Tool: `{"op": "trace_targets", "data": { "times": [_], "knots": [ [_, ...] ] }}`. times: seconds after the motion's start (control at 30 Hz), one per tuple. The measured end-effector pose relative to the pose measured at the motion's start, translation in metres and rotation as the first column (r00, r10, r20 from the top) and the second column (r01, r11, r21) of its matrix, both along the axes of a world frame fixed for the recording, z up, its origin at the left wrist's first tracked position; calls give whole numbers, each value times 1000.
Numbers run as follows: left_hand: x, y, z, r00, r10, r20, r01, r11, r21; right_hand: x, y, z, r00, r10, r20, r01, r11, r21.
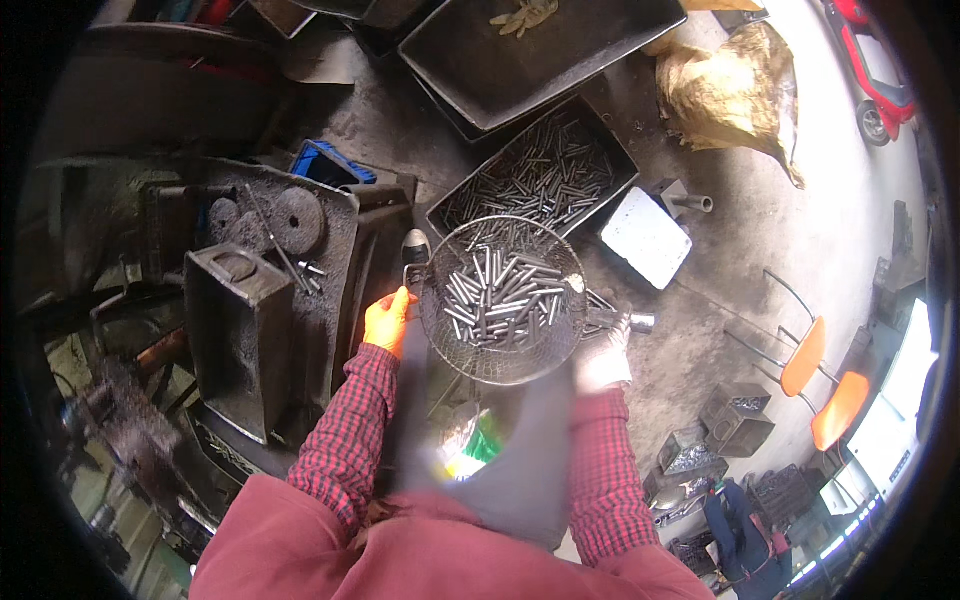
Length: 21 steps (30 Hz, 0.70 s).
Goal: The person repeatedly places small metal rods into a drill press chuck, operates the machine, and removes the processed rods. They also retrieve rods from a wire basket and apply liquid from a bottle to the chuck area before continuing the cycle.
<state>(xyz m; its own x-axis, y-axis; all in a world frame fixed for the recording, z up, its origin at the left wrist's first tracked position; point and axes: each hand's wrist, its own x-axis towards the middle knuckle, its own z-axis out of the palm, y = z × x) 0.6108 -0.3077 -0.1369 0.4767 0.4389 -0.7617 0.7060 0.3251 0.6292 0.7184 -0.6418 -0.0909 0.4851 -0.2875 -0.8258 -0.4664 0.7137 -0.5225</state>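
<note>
A round wire-mesh strainer (482,370) hangs in front of my body, with a pile of short metal pins (505,297) in it. My left hand (387,320), in an orange glove, is closed on the small hook handle at the strainer's left rim. On the other side my right hand (606,358), in a pale glove, grips the strainer's long metal handle (643,322); its fingers are partly blurred. Just beyond the strainer stands a dark metal bin (607,207) holding many loose pins (545,172). The strainer's far rim overlaps the bin's near edge.
A larger dark tray (560,60) with a glove in it lies past the bin. To the right are a white slab (647,238), a yellowish sack (735,90) and orange chairs (803,357). A dirty metal bench (335,230) with a box-shaped container (240,300) stands at left.
</note>
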Motion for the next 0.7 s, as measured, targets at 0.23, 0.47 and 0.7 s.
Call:
{"op": "trace_targets", "data": {
  "times": [0.23,0.47,0.7],
  "knots": [
    [45,1,-64,994,13,-107,-14,1000,-15,44,4,-52,979,-74,-190,95,990,103],
    [100,12,-123,991,18,-131,-20,1000,-20,58,-4,-159,988,-87,-132,91,996,26],
    [122,7,-181,997,-13,-73,14,1000,18,51,-37,-273,996,-86,-37,92,972,218]
  ]
}}
